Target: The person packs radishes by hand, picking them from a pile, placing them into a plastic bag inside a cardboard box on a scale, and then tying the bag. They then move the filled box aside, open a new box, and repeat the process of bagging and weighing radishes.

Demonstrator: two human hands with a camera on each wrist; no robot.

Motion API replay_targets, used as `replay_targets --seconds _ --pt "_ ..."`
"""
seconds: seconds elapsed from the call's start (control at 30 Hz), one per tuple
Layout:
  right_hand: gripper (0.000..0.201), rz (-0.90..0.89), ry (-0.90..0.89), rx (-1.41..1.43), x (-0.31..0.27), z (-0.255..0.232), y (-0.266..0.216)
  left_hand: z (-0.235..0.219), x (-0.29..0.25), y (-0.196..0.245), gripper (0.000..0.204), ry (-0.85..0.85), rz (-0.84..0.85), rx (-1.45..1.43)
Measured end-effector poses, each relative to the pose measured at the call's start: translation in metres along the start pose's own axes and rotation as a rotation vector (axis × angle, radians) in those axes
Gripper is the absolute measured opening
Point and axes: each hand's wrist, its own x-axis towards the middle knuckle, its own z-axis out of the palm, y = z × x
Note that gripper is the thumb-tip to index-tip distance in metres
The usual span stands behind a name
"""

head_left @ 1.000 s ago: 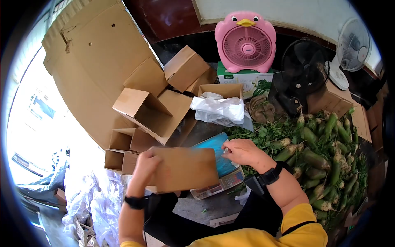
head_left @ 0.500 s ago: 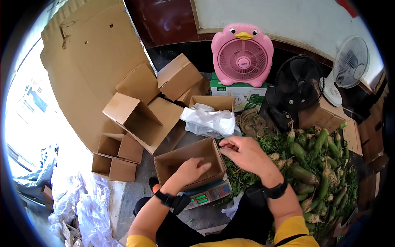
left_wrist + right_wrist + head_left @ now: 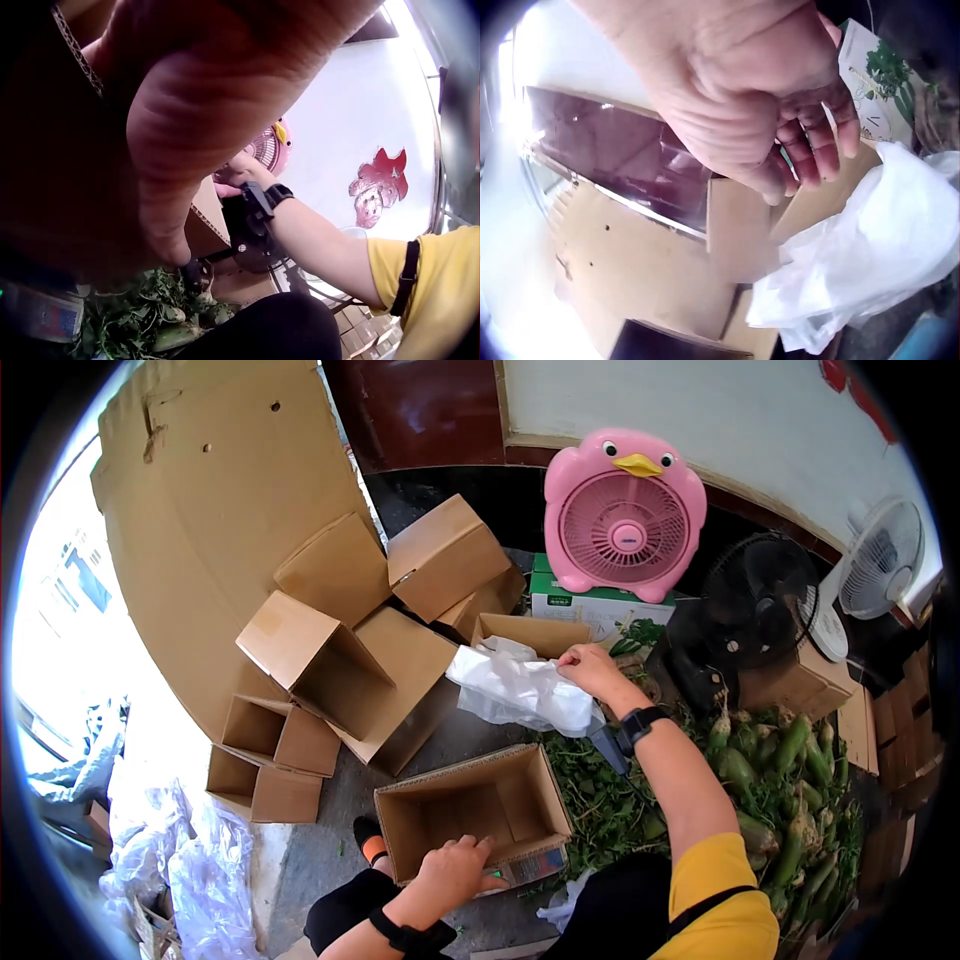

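Observation:
An open-topped cardboard box (image 3: 556, 800) sits on a digital scale (image 3: 530, 868) before my knees, and its visible inside is bare. My left hand (image 3: 452, 875) grips the box's near wall, fingers over the rim and thumb on the outer side. In the left wrist view that thumb (image 3: 169, 225) hangs down close to the camera. Farther off, my right hand (image 3: 595, 672) is over a stack of white plastic bags (image 3: 520, 688), its fingers loosely curled. The right wrist view shows these fingertips (image 3: 810, 180) just above the bags, with nothing between them.
Several empty cardboard boxes (image 3: 330, 660) are piled at left before a large cardboard sheet (image 3: 220, 510). Green radishes (image 3: 790, 800) with leaves cover the right side. Behind stand a pink penguin-shaped fan (image 3: 625, 520), a black fan (image 3: 760, 600) and a white fan (image 3: 885, 560). Clear plastic (image 3: 205, 870) lies lower left.
The cardboard box was lowered from the left hand onto the scale, over something blue. My left hand moved to its near rim. My right hand reached away from the box to the white bags.

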Motion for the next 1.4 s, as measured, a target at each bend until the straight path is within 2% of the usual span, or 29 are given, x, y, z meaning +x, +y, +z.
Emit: replay_targets --seconds 0.13,0.2,0.23,0.37,0.43,0.5,0.53,0.6,0.63,0.7,0.73,0.83,0.87,0.93,0.97,1.03,1.07,1.13,1.2,1.27,1.4 --pt "0.015 0.028 -0.101 -0.13 0.045 0.035 0.009 -0.01 0.0 0.001 0.068 0.004 0.025 0.066" --pt "0.014 -0.065 -0.19 -0.312 0.061 0.051 0.014 -0.008 0.001 -0.003 0.067 0.001 0.021 0.075" --pt "0.018 -0.019 -0.278 -0.369 0.071 0.061 0.016 -0.008 0.001 -0.004 0.068 -0.04 0.012 0.071" --pt "0.021 0.008 -0.178 -0.424 0.08 0.094 0.034 -0.012 0.002 -0.007 0.063 -0.093 -0.003 0.038" --pt "0.023 0.05 -0.133 -0.354 0.095 0.097 0.048 -0.012 0.0 -0.006 0.062 -0.095 -0.004 0.016" --pt "0.025 0.12 0.08 -0.095 0.102 0.076 0.042 -0.016 0.0 -0.006 0.061 -0.081 -0.007 0.008" --pt "0.025 0.122 0.076 -0.099 0.107 0.067 0.045 -0.016 0.0 -0.006 0.061 -0.082 -0.006 0.002" --pt "0.027 0.146 0.192 0.127 0.111 0.046 0.051 -0.015 0.001 -0.005 0.062 -0.053 -0.005 -0.005" --pt "0.027 0.145 0.19 0.119 0.108 0.041 0.052 -0.015 0.001 -0.004 0.062 -0.049 -0.003 -0.012" --pt "0.025 0.221 0.27 0.251 0.1 0.034 0.052 -0.015 0.002 -0.002 0.061 -0.065 -0.021 0.014" --pt "0.025 0.221 0.27 0.249 0.092 0.032 0.049 -0.014 0.003 -0.001 0.061 -0.065 -0.02 0.012" --pt "0.03 0.129 0.01 0.014 0.063 0.034 0.041 -0.011 0.004 0.0 0.061 -0.058 -0.03 0.028" --pt "0.03 0.132 0.011 0.013 0.052 0.038 0.037 -0.01 0.004 -0.001 0.06 -0.053 -0.033 0.031" --pt "0.032 -0.025 -0.18 -0.123 0.031 0.044 0.033 -0.006 0.003 -0.003 0.059 -0.05 -0.032 0.032" --pt "0.032 -0.022 -0.179 -0.125 0.027 0.046 0.035 -0.004 0.003 -0.005 0.059 -0.018 -0.012 0.044" --pt "0.028 -0.05 -0.186 -0.341 0.025 0.054 0.044 -0.003 0.004 -0.004 0.059 0.013 0.008 0.053" --pt "0.028 -0.05 -0.186 -0.34 0.028 0.056 0.051 -0.006 0.005 -0.003 0.059 -0.003 -0.004 0.055" --pt "0.023 0.063 -0.088 -0.092 0.033 0.056 0.055 -0.008 0.006 -0.004 0.058 -0.019 -0.018 0.058" --pt "0.025 0.067 -0.062 -0.044 0.035 0.048 0.053 -0.008 0.007 -0.003 0.059 -0.003 -0.008 0.058" --pt "0.025 0.275 -0.124 0.23 0.038 0.034 0.05 -0.009 0.008 -0.001 0.059 0.005 0.002 0.036" --pt "0.026 0.34 -0.051 0.229 0.038 0.016 0.039 -0.007 0.008 -0.002 0.059 0.0 0.01 -0.025"
